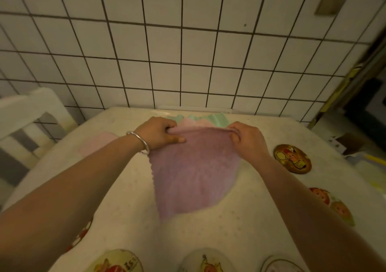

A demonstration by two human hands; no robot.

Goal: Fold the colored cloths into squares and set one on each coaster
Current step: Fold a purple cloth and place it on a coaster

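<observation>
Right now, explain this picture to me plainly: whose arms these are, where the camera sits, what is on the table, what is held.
No machine here: a person wears one camera on the head, looking down at their own arms. The left hand, with a bangle at the wrist, and the right hand each pinch a far corner of a purple cloth lying on a pale table. Behind it lie green and pink cloths. Round picture coasters sit at the right and near edge.

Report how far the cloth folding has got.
Done: nothing; the dark round coaster and the near-edge coasters are bare. In hand: left hand and right hand pinch the purple cloth's far edge. Left: green and pink cloths.
</observation>
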